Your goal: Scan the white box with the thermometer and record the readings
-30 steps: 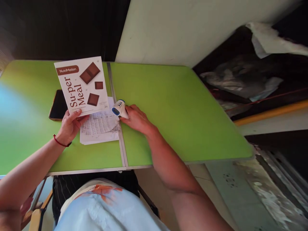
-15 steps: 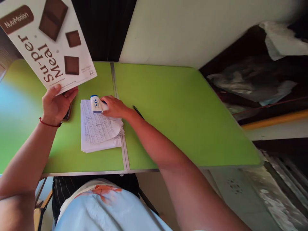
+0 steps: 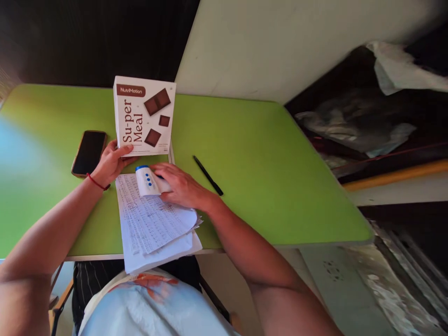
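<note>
My left hand (image 3: 111, 163) grips the lower left edge of a white "Su-per Meal" box (image 3: 144, 115) that stands on the green table (image 3: 259, 158). My right hand (image 3: 179, 186) is closed around a small white and blue device with blue buttons (image 3: 147, 181), holding it on top of a stack of printed paper sheets (image 3: 154, 224). The sheets reach over the table's near edge towards my lap.
A dark phone (image 3: 89, 152) lies left of the box, beside my left wrist. A black pen (image 3: 207, 175) lies just right of my right hand. The table's right edge drops off to a cluttered floor area. A pale wall stands behind.
The box came down from high at the upper left and now stands on the table near its middle. The paper stack slid towards me, over the near edge. The pen is now fully uncovered.
</note>
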Motion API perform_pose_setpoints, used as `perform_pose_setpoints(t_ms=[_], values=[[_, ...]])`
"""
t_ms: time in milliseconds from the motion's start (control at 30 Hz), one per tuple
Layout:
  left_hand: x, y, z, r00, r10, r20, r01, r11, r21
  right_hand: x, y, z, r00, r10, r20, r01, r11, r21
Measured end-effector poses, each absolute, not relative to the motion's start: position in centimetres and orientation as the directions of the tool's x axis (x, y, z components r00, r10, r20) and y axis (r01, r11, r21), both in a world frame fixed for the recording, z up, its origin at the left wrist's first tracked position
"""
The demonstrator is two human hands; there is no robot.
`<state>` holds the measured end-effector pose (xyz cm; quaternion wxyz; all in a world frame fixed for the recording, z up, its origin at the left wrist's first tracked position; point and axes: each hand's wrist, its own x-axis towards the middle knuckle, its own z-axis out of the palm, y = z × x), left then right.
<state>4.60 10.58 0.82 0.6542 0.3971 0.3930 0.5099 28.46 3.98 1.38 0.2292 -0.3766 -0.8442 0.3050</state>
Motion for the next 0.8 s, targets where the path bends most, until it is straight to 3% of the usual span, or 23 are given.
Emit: perform_pose_setpoints(t_ms=[133, 200, 300, 533, 800], values=[[4.1, 10.9, 0.2, 0.095, 0.995, -0.034, -0.225, 0.055, 0.973, 27.8, 4.3, 2.6, -0.307, 0.920, 0.243, 0.224, 0.318, -0.921], [3.9, 11.0, -0.1, 0.025, 1.000, 0.017, -0.134, -0.013, 0.991, 26.4, 4.8, 2.8, -0.201, 0.967, 0.155, -0.008, 0.156, -0.988], [3.8, 11.0, -0.5, -0.042, 0.996, 0.082, 0.005, -0.082, 0.997, 24.1, 5.2, 2.3, -0.155, 0.988, -0.019, -0.260, -0.060, -0.964], [4.6, 9.8, -0.4, -0.028, 0.976, 0.215, 0.108, -0.211, 0.972, 21.9, 3.8, 1.5, -0.128, 0.981, -0.148, -0.309, -0.182, -0.934], [4.6, 9.9, 0.3, 0.023, 0.965, 0.260, 0.129, -0.261, 0.957, 21.7, 2.9, 2.0, -0.130, 0.968, -0.217, -0.351, -0.249, -0.903]])
